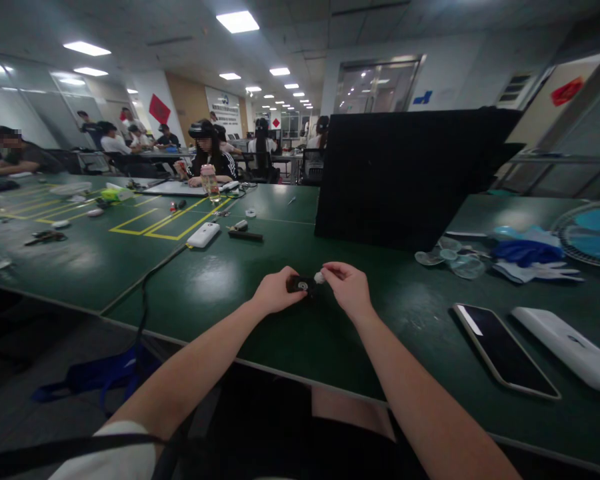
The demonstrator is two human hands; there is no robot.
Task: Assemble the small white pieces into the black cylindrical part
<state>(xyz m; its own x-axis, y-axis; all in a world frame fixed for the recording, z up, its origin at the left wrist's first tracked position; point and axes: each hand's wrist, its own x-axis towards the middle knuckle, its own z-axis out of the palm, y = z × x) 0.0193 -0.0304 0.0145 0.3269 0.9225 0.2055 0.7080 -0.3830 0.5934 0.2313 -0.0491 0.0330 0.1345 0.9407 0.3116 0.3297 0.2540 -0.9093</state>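
My left hand is closed around a small black device with a round silvery disc on its face, held just above the green table. To its right, my right hand pinches a small white wad between thumb and fingertips. The wad is against or very close to the device's right end; whether they touch I cannot tell. What the wad is made of is too small to make out. The fingers of my left hand partly hide the device.
A large black panel stands ahead. Rightward lie a phone, a white power bank, gloves and a fan. Leftward are a white device with a cable and a black bar. A person sits across.
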